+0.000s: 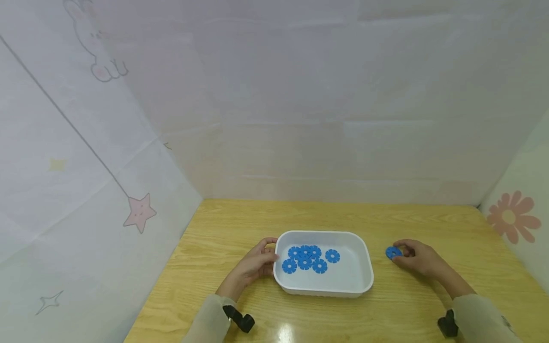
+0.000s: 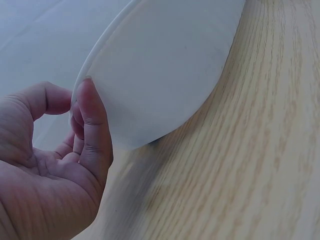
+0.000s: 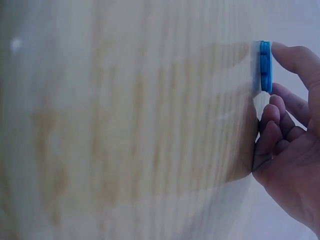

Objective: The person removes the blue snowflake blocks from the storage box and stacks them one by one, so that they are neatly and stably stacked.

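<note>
A white plastic tray [image 1: 347,278] sits on the wooden table, with several blue notched flower-shaped discs [image 1: 319,266] lying flat inside, some overlapping. My left hand [image 1: 257,262] grips the tray's left end; the left wrist view shows its fingertips at the rim. To the right of the tray, my right hand [image 1: 418,258] holds blue notched discs [image 1: 393,252] between thumb and finger, low over the table. Edge-on in the right wrist view, these discs [image 3: 265,66] look like a small stack. Whether they touch the tabletop I cannot tell.
The wood-grain table [image 1: 334,216] runs back to a pale cloth wall [image 1: 300,143]. Cloth with printed figures also closes off the left and right sides. A black wrist strap [image 1: 238,319] sits at the left sleeve.
</note>
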Tool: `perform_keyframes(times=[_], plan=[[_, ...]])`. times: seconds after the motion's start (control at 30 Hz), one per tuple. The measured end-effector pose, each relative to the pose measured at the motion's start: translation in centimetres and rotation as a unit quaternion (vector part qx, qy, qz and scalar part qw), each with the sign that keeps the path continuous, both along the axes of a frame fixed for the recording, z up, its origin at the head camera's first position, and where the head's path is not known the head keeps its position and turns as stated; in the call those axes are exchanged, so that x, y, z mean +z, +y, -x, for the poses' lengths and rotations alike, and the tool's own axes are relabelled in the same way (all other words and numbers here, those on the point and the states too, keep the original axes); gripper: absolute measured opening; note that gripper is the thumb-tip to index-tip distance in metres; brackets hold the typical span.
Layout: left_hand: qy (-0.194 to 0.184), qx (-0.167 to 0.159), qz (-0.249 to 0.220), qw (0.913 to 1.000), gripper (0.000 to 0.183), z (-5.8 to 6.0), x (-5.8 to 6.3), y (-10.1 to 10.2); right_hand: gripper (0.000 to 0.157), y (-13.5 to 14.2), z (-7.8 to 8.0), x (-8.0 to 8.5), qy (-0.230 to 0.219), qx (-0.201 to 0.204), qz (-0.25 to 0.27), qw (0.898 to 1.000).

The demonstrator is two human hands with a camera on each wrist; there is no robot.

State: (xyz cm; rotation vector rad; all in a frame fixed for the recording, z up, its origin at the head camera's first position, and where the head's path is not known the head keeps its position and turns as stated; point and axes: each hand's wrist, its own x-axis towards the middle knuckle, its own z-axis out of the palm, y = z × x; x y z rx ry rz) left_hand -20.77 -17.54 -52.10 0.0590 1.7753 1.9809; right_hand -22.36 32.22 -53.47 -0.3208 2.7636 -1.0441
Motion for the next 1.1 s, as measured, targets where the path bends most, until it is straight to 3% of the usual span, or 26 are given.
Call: perform_keyframes(times=[0.13,0.33,0.63,0.83,1.1], plan=[[0.000,0.000,0.002,1.0000,0.063,0.1,0.0,-0.1,0.060,-0.1,0.1,0.3,0.009,-0.010,-0.003,1.000],[-0.003,0.000,0.010,0.9999,0.061,0.1,-0.2,-0.1,0.054,-1.0,0.1,1.7,0.059,-0.023,0.014,0.998],[-0.004,0.000,0.010,0.9999,0.060,0.1,0.0,0.0,0.042,-5.7,-0.5,4.7,0.136,0.017,0.070,0.988],[0.002,-0.001,0.012,0.9999,0.059,0.1,0.2,0.1,0.038,-8.5,-0.7,5.4,0.134,0.036,0.112,0.984],[-0.002,0.005,0.017,0.9998,0.062,0.0,0.2,0.0,0.039,-11.5,-0.7,5.6,0.097,0.053,0.145,0.983]])
